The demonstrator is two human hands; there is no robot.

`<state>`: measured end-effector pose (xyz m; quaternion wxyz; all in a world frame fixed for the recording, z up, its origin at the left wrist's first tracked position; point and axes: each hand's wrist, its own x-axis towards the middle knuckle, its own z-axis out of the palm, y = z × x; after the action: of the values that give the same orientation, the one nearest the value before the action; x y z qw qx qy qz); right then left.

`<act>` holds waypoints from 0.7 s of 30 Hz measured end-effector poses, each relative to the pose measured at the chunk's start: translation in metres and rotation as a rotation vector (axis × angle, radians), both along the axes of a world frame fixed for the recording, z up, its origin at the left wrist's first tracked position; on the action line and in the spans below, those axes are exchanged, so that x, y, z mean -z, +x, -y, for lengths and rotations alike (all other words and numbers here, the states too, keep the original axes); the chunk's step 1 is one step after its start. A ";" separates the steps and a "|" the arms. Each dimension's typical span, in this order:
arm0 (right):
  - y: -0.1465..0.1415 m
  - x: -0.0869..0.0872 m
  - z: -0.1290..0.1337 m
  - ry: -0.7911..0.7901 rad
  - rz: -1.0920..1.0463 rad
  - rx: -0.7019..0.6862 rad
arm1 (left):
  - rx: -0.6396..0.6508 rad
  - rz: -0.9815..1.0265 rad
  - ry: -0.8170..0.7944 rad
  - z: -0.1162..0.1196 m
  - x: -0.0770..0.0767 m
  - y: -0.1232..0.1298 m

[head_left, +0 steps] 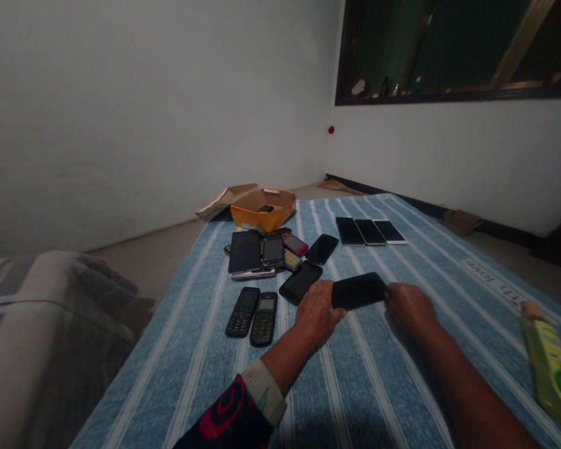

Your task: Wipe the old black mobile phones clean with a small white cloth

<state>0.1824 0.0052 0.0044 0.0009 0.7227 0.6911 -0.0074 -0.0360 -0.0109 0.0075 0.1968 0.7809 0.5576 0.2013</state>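
A large black smartphone is held between my two hands above the striped cloth. My left hand grips its left end, thumb at the lower edge. The fingers of my right hand close on its right end. Just left of it lies another dark phone, partly behind my left hand, with a black phone beyond. Two keypad phones, one beside the other, lie left of my left wrist. A pile of phones with a black flat device on it sits behind them.
An open orange box with a dark phone inside stands at the back. Three phones lie in a row at the back right. A bottle of yellow-green liquid is at the right edge. The striped cloth covers the table.
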 end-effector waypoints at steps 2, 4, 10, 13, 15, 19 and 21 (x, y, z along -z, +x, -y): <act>-0.002 -0.001 0.002 -0.003 0.002 -0.012 | 0.001 -0.006 0.002 0.000 0.000 0.000; -0.005 -0.003 0.004 -0.004 -0.012 -0.029 | 0.004 -0.006 0.009 -0.001 0.001 0.000; -0.016 -0.008 0.009 0.014 0.003 0.001 | 0.008 0.001 0.029 -0.001 0.004 0.000; -0.028 -0.011 0.014 0.029 0.049 -0.009 | 0.000 -0.005 0.033 0.000 0.002 0.000; -0.038 -0.014 0.018 0.041 0.070 -0.038 | -0.006 -0.011 0.039 0.000 0.002 0.001; -0.060 -0.017 0.026 0.053 0.065 -0.116 | 0.007 -0.015 0.064 0.000 0.004 0.000; -0.069 -0.017 0.029 0.051 0.051 -0.139 | 0.012 -0.010 0.076 -0.001 0.006 0.000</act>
<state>0.1134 -0.0236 0.0213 0.0006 0.6728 0.7393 0.0287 -0.0360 -0.0103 0.0020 0.1654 0.7922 0.5458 0.2173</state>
